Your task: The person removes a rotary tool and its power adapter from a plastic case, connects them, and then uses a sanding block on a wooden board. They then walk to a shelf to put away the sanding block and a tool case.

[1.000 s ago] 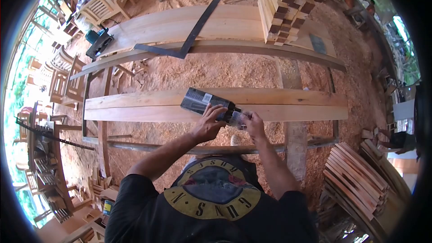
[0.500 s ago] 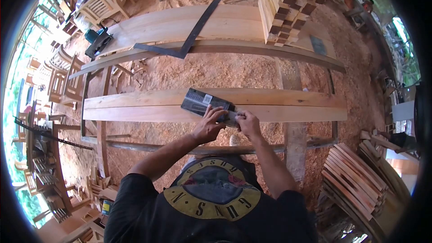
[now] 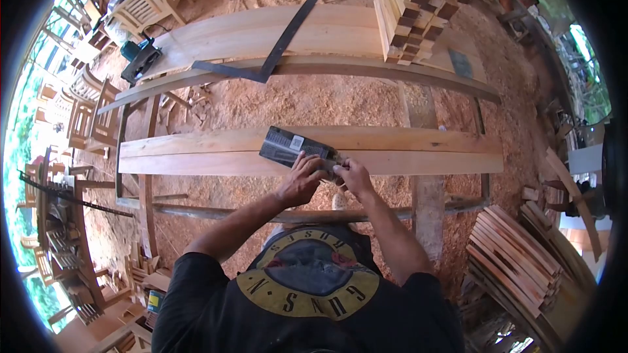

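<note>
A dark printed package with a white label lies tilted over the near wooden boards. My left hand is on its lower edge, fingers wrapped on it. At the package's right end my right hand is closed in a pinch on its crumpled, clear-looking end. What may be inside the package cannot be made out.
Beyond is a bench with a wide board, a metal square, a power saw and stacked lumber. Wood strips are piled at the lower right. Wooden chairs stand at the left.
My right hand has moved slightly left and up at the package's end. The package has shifted a little left. At the far right a curved wooden piece has come into view.
</note>
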The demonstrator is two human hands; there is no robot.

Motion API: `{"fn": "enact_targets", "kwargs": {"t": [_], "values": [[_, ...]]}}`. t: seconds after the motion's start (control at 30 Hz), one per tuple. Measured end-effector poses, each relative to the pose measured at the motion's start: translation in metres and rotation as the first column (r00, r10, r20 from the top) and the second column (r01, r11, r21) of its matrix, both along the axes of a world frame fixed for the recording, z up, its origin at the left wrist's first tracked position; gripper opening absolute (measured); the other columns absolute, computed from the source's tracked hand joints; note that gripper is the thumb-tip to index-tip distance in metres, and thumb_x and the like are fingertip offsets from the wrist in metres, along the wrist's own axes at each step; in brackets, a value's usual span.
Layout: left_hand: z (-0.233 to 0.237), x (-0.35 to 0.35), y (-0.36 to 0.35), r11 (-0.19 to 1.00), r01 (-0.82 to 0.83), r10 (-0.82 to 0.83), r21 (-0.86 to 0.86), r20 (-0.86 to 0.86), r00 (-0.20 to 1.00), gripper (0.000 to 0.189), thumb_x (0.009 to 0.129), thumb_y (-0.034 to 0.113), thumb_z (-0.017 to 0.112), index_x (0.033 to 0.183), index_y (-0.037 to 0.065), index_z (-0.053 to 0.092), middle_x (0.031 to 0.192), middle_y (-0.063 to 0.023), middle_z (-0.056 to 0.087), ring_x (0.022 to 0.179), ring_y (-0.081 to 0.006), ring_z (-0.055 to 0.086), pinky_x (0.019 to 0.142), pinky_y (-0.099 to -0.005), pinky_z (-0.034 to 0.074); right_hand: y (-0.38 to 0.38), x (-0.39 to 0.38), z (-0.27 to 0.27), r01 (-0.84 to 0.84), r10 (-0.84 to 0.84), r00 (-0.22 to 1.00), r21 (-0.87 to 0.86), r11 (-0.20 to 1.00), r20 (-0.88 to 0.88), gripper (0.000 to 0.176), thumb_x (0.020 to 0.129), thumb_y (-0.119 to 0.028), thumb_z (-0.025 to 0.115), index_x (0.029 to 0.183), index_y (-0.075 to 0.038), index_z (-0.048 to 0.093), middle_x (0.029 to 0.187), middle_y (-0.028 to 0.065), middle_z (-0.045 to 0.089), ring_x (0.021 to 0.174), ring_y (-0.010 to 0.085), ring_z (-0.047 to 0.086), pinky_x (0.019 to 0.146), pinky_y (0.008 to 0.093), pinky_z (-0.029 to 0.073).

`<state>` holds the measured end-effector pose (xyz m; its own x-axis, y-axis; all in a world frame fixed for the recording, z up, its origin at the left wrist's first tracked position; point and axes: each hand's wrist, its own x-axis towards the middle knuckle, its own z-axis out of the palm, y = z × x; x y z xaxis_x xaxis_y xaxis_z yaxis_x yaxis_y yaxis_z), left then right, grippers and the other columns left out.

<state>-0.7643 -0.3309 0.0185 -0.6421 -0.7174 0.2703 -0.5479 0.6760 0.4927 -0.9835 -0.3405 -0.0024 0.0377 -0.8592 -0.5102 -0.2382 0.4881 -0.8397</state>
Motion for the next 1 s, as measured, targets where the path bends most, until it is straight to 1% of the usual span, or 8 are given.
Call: {"fn": "enact_targets", "kwargs": {"t": [0.1,0.13,0.27,0.33,0.53,0.67,0.83,1.0], "values": [[0.022,0.007,-0.014,0.997,-0.033,0.037,0.074,-0.049,0.998,0.073,0.073,0.009,0.078,0.141,0.011,0.051,0.154,-0.0190,0.042,0.146,-0.0431,0.036,0.119,-0.0643,0.027,0.002,0.004,0.008,-0.034,0.032,0.997,-0.034,0.999,-0.071,0.027,0.089,-0.020,0.076,0.103,0.001,0.065,0.082,0.0114,0.073,0.065,0.0165,0.071,0.054,0.0314,0.056],[0.022,0.013,-0.025,0.998,-0.049,0.045,0.032,0.097,0.994,0.091,0.068,0.020,0.086,0.148,0.008,0.045,0.159,-0.0206,0.037,0.149,-0.0440,0.030,0.120,-0.0631,0.026,0.003,0.005,0.010,-0.055,0.049,0.993,-0.048,0.997,-0.110,0.030,0.089,-0.022,0.076,0.104,0.001,0.065,0.082,0.0121,0.073,0.066,0.0171,0.072,0.057,0.0320,0.056],[0.030,0.024,-0.054,0.994,-0.040,0.003,0.097,0.355,0.935,0.108,0.062,0.038,0.093,0.152,0.007,0.041,0.156,-0.0201,0.041,0.147,-0.0418,0.035,0.122,-0.0617,0.022,0.001,0.003,-0.007,-0.049,0.048,0.995,-0.009,0.999,-0.088,0.037,0.086,-0.027,0.079,0.106,0.000,0.064,0.085,0.0129,0.074,0.070,0.0207,0.073,0.064,0.0359,0.058],[0.031,0.025,-0.063,0.992,0.003,-0.047,0.128,0.340,0.939,0.109,0.060,0.037,0.093,0.151,0.007,0.042,0.151,-0.0201,0.045,0.143,-0.0407,0.040,0.122,-0.0596,0.025,0.001,0.004,-0.014,-0.055,0.051,0.989,-0.024,0.998,-0.137,0.041,0.085,-0.027,0.080,0.110,0.000,0.064,0.087,0.0138,0.074,0.076,0.0234,0.074,0.069,0.0386,0.058],[0.023,0.023,-0.060,0.999,-0.001,-0.010,0.054,0.198,0.980,0.105,0.058,0.039,0.093,0.146,0.005,0.047,0.138,-0.0188,0.053,0.131,-0.0385,0.049,0.115,-0.0548,0.034,0.017,0.016,0.024,-0.017,-0.174,0.881,-0.396,0.918,-0.440,0.048,0.081,-0.021,0.081,0.120,-0.003,0.060,0.103,0.0155,0.063,0.095,0.0331,0.067,0.083,0.0459,0.055],[0.023,0.020,-0.052,0.999,-0.042,0.039,0.016,0.130,0.991,0.102,0.057,0.038,0.093,0.142,0.003,0.050,0.134,-0.0194,0.055,0.128,-0.0396,0.050,0.110,-0.0523,0.038,0.022,0.012,0.026,-0.262,-0.167,0.824,-0.625,0.735,-0.541,0.040,0.079,-0.015,0.081,0.114,-0.006,0.063,0.104,0.0137,0.057,0.097,0.0359,0.061,0.084,0.0472,0.053],[0.024,0.019,-0.045,0.992,-0.102,0.090,0.072,0.159,0.983,0.103,0.058,0.039,0.092,0.145,0.004,0.049,0.136,-0.0192,0.054,0.127,-0.0403,0.050,0.110,-0.0527,0.038,0.023,0.003,0.019,-0.398,-0.083,0.833,-0.698,0.596,-0.546,0.031,0.077,-0.009,0.076,0.107,-0.009,0.068,0.105,0.0138,0.057,0.093,0.0365,0.059,0.084,0.0485,0.051],[0.025,0.018,-0.043,0.994,-0.105,0.099,0.041,0.133,0.986,0.101,0.058,0.039,0.092,0.143,0.003,0.050,0.134,-0.0191,0.054,0.126,-0.0407,0.050,0.110,-0.0526,0.039,0.014,0.003,0.034,-0.362,-0.080,0.832,-0.646,0.671,-0.549,0.034,0.076,-0.008,0.071,0.109,-0.007,0.068,0.105,0.0158,0.059,0.099,0.0385,0.060,0.089,0.0498,0.052]]}}
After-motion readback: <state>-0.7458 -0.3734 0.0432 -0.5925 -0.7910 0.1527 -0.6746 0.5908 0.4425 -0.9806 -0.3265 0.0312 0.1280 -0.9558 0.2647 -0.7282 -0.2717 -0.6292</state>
